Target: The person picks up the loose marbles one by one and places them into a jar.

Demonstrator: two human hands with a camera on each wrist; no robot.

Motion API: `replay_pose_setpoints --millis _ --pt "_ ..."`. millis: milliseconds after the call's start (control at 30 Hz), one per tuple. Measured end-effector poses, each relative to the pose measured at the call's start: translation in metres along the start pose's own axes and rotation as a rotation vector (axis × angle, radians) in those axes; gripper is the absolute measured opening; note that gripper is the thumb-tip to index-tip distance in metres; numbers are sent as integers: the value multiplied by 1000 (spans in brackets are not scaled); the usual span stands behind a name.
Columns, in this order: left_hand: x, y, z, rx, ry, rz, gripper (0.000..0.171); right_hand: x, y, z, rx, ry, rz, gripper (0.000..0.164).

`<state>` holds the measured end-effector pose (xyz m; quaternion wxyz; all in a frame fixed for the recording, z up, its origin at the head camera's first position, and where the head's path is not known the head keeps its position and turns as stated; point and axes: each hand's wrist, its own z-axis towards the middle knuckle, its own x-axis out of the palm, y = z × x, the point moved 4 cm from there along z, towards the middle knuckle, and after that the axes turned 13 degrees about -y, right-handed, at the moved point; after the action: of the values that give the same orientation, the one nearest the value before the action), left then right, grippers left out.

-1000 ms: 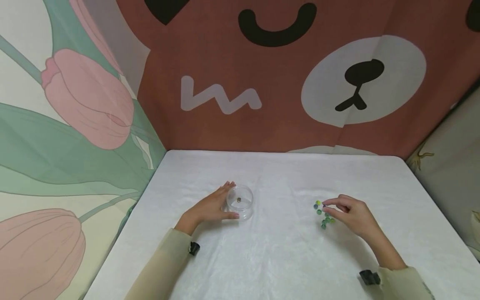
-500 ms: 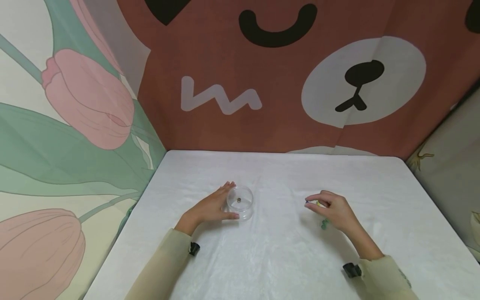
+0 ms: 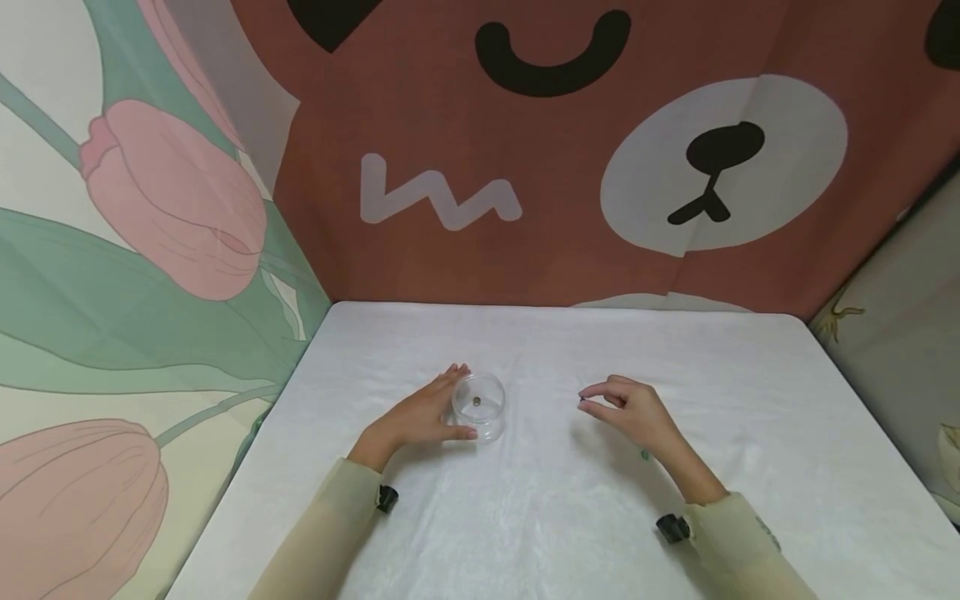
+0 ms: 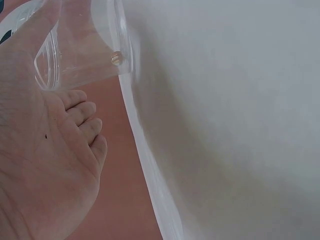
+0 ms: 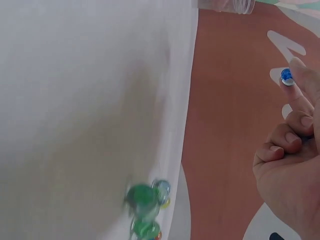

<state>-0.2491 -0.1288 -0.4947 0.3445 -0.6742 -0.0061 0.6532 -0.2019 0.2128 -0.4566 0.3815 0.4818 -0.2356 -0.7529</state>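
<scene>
Right hand (image 3: 633, 412) moved left with a blue marble (image 5: 287, 76), nearing the clear cup (image 3: 491, 422)

Over the past second the right hand had come away from the loose marbles (image 5: 142, 196) and crossed leftward above the bench (image 3: 525, 517), while the left hand (image 3: 420, 415) and the cup had kept their places. The right thumb and index finger pinched the blue marble at their tips, up off the bench, with a gap between them and the cup; the other right fingers were curled toward the palm. The cup stood upright on the bench to the left of those fingertips, gripped by the left hand with its thumb on the near side and its fingers along the far left side. One small brownish marble (image 4: 116, 58) lay at the bottom of the cup, between the left thumb and fingers. The loose marbles sat on the bench behind the right fingers, mostly hidden in the head view, where a green one showed just beside the wrist; in the right wrist view green, bluish and yellow ones lay clustered, too blurred to count. Beyond both hands' fingers was a brown backdrop (image 3: 450, 108) with a pale zigzag
</scene>
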Motion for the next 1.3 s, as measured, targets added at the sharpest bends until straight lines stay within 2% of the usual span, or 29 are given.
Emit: replay_pose_setpoints --millis 167,400,567,1100,1300 --pt "-1 -1 0 4 -1 -2 114 10 6 5 4 16 39 18" --pt "0 -1 1 7 -2 -4 113 27 14 11 -45 14 106 17" --pt "0 -3 1 8 2 -6 112 38 18 14 -67 15 113 13" --pt "-2 -5 1 -22 4 -6 112 71 37 22 -34 103 146 22" --pt "-1 -4 2 -4 -2 -18 112 83 40 24 -8 114 155 18"
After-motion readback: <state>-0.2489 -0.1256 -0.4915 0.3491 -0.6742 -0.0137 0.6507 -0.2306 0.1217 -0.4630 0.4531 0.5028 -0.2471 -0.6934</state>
